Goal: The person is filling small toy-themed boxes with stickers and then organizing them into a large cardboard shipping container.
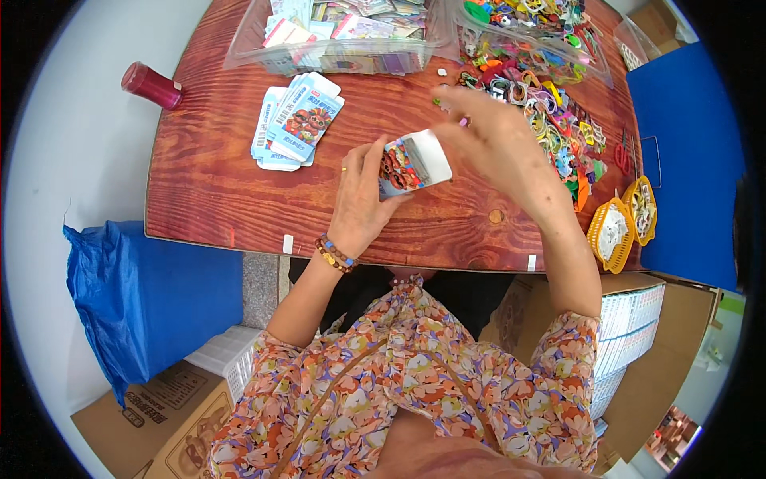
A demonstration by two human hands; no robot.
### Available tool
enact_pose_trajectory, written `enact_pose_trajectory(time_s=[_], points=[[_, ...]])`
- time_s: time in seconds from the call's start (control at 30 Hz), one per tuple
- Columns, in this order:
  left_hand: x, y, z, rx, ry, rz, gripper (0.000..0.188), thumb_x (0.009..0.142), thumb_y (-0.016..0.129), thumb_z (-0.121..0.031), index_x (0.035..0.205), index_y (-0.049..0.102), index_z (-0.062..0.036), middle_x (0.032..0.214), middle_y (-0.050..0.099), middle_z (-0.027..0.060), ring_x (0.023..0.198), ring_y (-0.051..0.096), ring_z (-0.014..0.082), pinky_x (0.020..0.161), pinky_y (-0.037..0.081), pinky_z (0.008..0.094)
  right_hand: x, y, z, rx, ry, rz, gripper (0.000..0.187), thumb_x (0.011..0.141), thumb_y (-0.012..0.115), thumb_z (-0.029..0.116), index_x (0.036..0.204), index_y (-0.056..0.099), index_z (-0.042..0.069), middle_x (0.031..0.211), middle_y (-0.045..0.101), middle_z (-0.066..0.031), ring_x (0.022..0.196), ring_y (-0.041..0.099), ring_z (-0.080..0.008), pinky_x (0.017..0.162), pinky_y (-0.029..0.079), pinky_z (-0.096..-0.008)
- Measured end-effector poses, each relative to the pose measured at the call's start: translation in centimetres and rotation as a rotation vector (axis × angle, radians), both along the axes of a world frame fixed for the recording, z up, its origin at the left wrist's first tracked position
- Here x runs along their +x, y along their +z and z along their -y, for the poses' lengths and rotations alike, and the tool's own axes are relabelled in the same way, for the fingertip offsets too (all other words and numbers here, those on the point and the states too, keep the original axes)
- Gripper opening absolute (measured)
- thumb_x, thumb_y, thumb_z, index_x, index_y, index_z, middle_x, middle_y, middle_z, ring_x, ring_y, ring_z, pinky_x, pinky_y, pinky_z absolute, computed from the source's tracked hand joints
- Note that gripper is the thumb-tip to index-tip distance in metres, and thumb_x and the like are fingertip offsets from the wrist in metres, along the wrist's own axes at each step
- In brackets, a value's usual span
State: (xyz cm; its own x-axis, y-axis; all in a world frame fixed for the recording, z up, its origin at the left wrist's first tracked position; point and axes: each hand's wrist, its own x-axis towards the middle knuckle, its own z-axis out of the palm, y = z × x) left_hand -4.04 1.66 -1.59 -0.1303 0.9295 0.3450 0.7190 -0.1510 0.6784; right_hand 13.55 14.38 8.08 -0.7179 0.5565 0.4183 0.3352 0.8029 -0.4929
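My left hand (359, 188), with beads on its wrist, is closed around a small light-blue printed carton (403, 169). The carton is tilted over the table, and its white end flap (432, 154) stands open toward the right. Just right of the flap hovers my right hand (499, 140), its fingers smeared by motion. A tiny pink piece (463, 121) shows by those fingers; I cannot tell whether it is held. To the left lies a stack of flat light-blue cartons (299, 120). A pile of small colourful trinkets (558, 136) spreads beyond my right hand.
At the back stand a clear bin of flat packets (343, 60) and a clear bin of trinkets (535, 52). A red jar (152, 85) lies at the left edge. Red scissors (622, 156) and yellow baskets (613, 235) sit at right. Below right, a cardboard box (670, 335) holds stacked cartons.
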Motion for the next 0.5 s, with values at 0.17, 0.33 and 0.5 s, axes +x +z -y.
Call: enact_pose_trajectory(time_s=[0.17,0.33,0.5], points=[[-0.6,-0.4,0.1,-0.059,0.034,0.015,0.091,0.069,0.087,-0.013,0.146,0.039,-0.0044,0.125,0.049,0.0192,0.116,0.051,0.0384,0.098,0.045,0.0459,3.5,0.6,-0.4,-0.324,-0.317,-0.090,0.028,0.095,0.065,0.012,0.120,0.066,-0.001,0.082,0.067,-0.0026,0.065,0.060,-0.0071,0.059,0.050,-0.0231],[0.2,-0.3,0.6,-0.123,-0.037,0.074,0.090,0.069,0.088,-0.021,0.143,0.041,-0.0031,0.122,0.051,0.0193,0.114,0.052,0.0374,0.097,0.046,0.0450,9.6,-5.4,-3.5,-0.319,-0.612,-0.029,0.018,0.094,0.064,0.010,0.106,0.071,-0.002,0.078,0.069,-0.0058,0.065,0.061,-0.0095,0.061,0.050,-0.0253],[2.5,-0.9,1.3,-0.181,-0.116,0.128,0.088,0.072,0.087,-0.028,0.141,0.041,-0.0006,0.118,0.052,0.0194,0.109,0.055,0.0376,0.094,0.047,0.0450,8.8,-9.6,-2.6,-0.139,-0.424,0.243,0.024,0.090,0.069,0.016,0.110,0.069,0.005,0.096,0.067,-0.0074,0.076,0.068,-0.0210,0.064,0.053,-0.0344]])
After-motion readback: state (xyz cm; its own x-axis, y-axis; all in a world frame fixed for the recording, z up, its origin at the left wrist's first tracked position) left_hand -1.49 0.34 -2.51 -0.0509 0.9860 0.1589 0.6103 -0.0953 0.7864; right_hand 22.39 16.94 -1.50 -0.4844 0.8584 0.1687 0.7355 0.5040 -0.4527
